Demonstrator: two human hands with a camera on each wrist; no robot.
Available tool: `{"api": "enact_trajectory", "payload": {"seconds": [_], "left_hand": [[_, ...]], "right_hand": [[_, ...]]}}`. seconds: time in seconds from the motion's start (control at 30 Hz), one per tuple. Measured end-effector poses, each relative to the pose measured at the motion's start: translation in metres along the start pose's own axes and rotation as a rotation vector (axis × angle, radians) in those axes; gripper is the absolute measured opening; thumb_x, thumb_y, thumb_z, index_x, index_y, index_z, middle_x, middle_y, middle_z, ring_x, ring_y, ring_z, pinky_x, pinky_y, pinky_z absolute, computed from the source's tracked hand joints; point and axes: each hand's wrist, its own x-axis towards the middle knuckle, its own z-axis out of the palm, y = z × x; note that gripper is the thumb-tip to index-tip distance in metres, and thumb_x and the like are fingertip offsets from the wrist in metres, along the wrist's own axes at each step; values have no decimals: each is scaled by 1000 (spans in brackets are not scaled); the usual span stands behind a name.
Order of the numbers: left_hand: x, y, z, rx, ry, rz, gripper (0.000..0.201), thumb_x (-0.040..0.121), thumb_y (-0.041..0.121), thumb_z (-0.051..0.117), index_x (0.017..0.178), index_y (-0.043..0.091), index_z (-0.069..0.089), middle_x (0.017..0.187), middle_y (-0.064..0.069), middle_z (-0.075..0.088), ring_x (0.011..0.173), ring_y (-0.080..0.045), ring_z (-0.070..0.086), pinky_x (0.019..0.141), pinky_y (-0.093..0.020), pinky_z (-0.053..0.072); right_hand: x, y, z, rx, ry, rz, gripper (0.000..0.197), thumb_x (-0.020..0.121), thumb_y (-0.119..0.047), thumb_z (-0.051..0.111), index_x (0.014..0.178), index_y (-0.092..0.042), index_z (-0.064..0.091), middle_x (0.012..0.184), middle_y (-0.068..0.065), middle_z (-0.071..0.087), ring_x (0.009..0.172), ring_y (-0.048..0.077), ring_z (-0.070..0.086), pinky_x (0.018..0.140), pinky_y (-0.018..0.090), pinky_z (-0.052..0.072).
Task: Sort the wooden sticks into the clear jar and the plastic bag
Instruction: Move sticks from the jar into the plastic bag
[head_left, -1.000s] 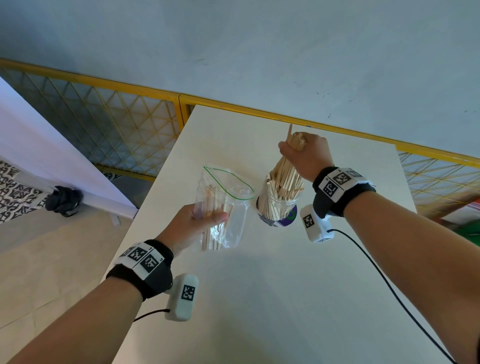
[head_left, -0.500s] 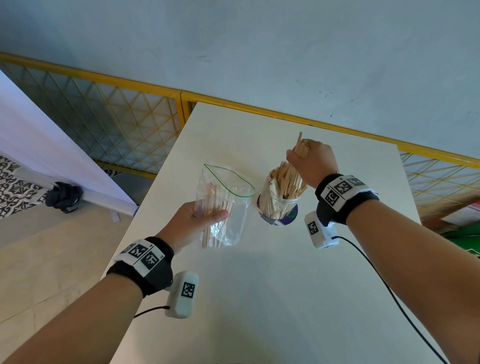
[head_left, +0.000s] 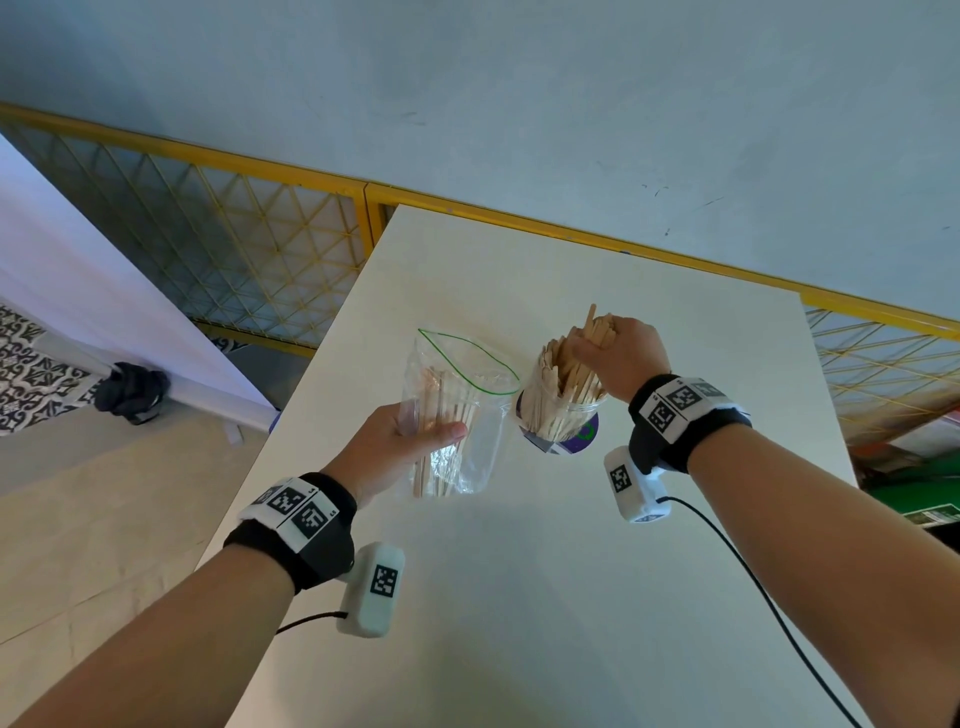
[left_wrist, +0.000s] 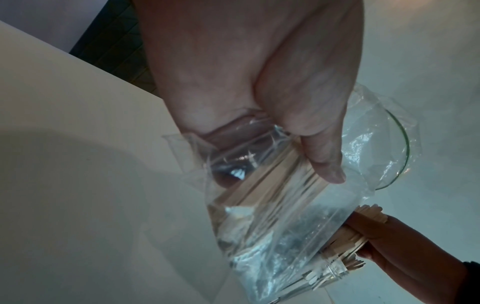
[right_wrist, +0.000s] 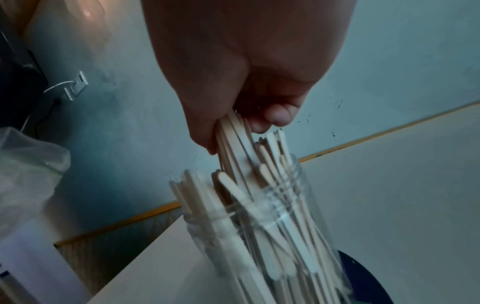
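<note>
A clear jar (head_left: 563, 415) packed with wooden sticks (head_left: 561, 384) stands on the white table (head_left: 519, 597). My right hand (head_left: 618, 358) grips a bundle of those sticks at their tops, their lower ends inside the jar (right_wrist: 272, 236); the fingers (right_wrist: 275, 115) curl round the bundle (right_wrist: 233, 139). Left of the jar, my left hand (head_left: 400, 447) holds a clear zip bag (head_left: 462, 415) upright above the table, mouth open, with several thin sticks inside. In the left wrist view the thumb (left_wrist: 322, 156) presses the bag (left_wrist: 272, 205) against the fingers.
A dark blue disc (head_left: 582, 434) lies under the jar. A yellow mesh railing (head_left: 234, 228) runs behind the table. To the left hangs a white board (head_left: 78, 291) with a black cloth (head_left: 132, 392) at its base. A black cable (head_left: 779, 597) trails from my right wrist.
My right hand has lowered the stick bundle deeper into the jar, moving down toward its mouth. The left hand and bag have stayed in place.
</note>
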Motion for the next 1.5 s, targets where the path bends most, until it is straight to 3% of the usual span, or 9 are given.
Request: {"api": "enact_trajectory", "payload": {"seconds": [0.17, 0.33, 0.6, 0.73, 0.9, 1.07, 1.2, 1.33, 1.5], "left_hand": [[1, 0, 3, 8, -4, -5, 15, 86, 27, 72, 99, 21, 77, 100, 8, 78, 99, 0, 70, 90, -19, 47], [0, 0, 4, -1, 7, -16, 9, 87, 23, 71, 95, 23, 76, 94, 12, 79, 94, 5, 70, 82, -12, 46], [-2, -4, 0, 5, -8, -5, 23, 84, 29, 73, 103, 16, 76, 102, 4, 78, 102, -5, 71, 96, -24, 47], [1, -1, 1, 17, -17, 12, 26, 83, 31, 73, 104, 15, 76, 102, 4, 78, 101, -5, 71, 94, -23, 47], [1, 0, -3, 25, -18, 20, 26, 84, 32, 73, 106, 18, 76, 105, 6, 78, 105, -5, 69, 97, -25, 47], [0, 1, -2, 46, -26, 19, 30, 82, 35, 73, 105, 18, 76, 104, 5, 78, 102, -3, 70, 91, -20, 46], [2, -1, -2, 71, -11, 12, 29, 81, 39, 75, 100, 17, 77, 101, 2, 79, 100, -7, 71, 92, -24, 47], [3, -4, -1, 70, -14, 20, 51, 68, 54, 75, 100, 15, 78, 102, -1, 78, 103, -12, 71, 101, -32, 49], [2, -6, 1, 81, -33, 24, 45, 74, 49, 75, 102, 14, 76, 106, -9, 76, 107, -19, 69, 104, -37, 47]], "right_hand": [[0, -7, 8, -167, -117, -17, 31, 86, -38, 59, 70, -11, 59, 60, 0, 54, 62, 22, 53, 53, 28, 40], [-6, -8, 14, -261, -50, -4, 37, 86, -45, 56, 80, -10, 65, 68, 3, 59, 66, 24, 56, 58, 29, 42], [-8, -6, 10, -302, -59, -28, 41, 83, -50, 59, 82, -9, 66, 73, 5, 63, 72, 27, 60, 61, 30, 42], [-7, -5, 8, -273, -63, -30, 40, 76, -58, 63, 85, -19, 66, 87, 4, 65, 89, 27, 60, 82, 36, 47], [-9, -3, 9, -194, 122, -69, 30, 77, -43, 66, 97, -21, 67, 92, -3, 57, 111, 26, 45, 92, 37, 34], [-12, 8, 21, -320, 26, -80, 39, 85, -47, 54, 109, -18, 65, 124, 2, 53, 120, 26, 36, 98, 39, 30], [-13, 6, 20, -14, 168, -137, 35, 82, -31, 65, 113, -17, 60, 115, 1, 58, 108, 22, 51, 96, 36, 39], [-9, 5, 15, 155, 144, -197, 57, 80, -13, 66, 132, -25, 46, 115, -4, 60, 93, 14, 55, 83, 29, 47], [-15, 13, 19, -260, 69, -312, 48, 96, -40, 42, 141, -23, 40, 145, -1, 46, 136, 21, 36, 114, 38, 25]]}}
